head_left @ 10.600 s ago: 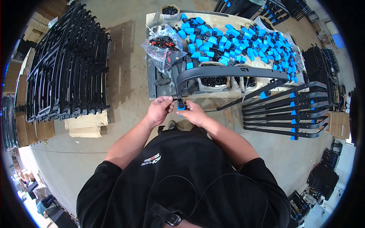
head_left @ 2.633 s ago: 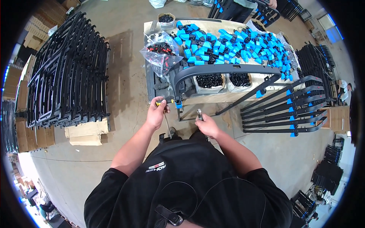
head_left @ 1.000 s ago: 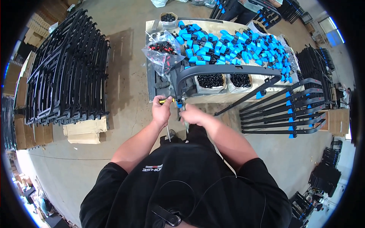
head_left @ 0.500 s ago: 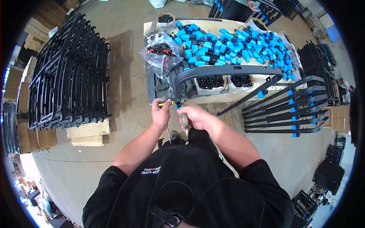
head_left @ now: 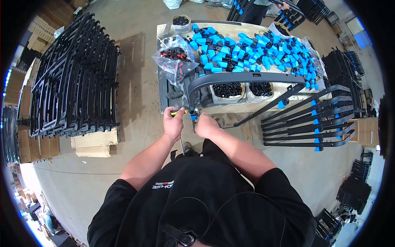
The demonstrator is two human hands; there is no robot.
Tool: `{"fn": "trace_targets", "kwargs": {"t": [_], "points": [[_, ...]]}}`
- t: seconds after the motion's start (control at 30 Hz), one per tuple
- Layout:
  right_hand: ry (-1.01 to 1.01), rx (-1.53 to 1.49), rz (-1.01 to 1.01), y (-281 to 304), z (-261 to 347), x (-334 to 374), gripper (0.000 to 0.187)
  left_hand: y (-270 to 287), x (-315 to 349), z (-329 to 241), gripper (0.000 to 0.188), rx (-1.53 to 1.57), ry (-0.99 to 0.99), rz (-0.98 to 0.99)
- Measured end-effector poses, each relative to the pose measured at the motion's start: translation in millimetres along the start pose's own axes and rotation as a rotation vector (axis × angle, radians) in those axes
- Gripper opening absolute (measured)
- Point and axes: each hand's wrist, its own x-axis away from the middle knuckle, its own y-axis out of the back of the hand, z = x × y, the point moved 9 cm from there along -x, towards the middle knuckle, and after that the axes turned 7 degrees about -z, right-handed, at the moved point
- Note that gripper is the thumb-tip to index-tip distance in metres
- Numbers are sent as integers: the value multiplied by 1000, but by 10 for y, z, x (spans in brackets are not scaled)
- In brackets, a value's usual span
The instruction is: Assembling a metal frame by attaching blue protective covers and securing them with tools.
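R hand moved up next to the L hand, which grips the yellow-handled screwdriver at the blue clip on the curved black frame, so I reckon I'm mid-fastening; can't tell what R's fingers are doing.

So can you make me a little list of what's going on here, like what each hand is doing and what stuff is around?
left hand: grips a yellow-handled screwdriver
right hand: at the lower end of the long curved black plastic frame, by a small blue clip
table: heaped with blue plastic clips, two boxes of small black parts, a clear bag of red bits
right side: stack of curved black bars with blue clips
left side: pile of black frames
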Motion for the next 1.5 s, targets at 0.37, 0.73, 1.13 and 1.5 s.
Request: {"fn": "trace_targets", "kwargs": {"t": [0.37,0.73,1.13,1.5], "points": [[19,-18,-141,39,-67,44,24,12,28,31,27,-4,6,2],[-24,-275,218,55,286,194,30,136,-100,11,30,-207,-249,-118],[-55,-128,49,-13,114,202,41,154,-80,20,36,-225,-224,-125],[-151,-110,66,181,232,220,32,215,-133,60,28,-246,-277,-124]]}}
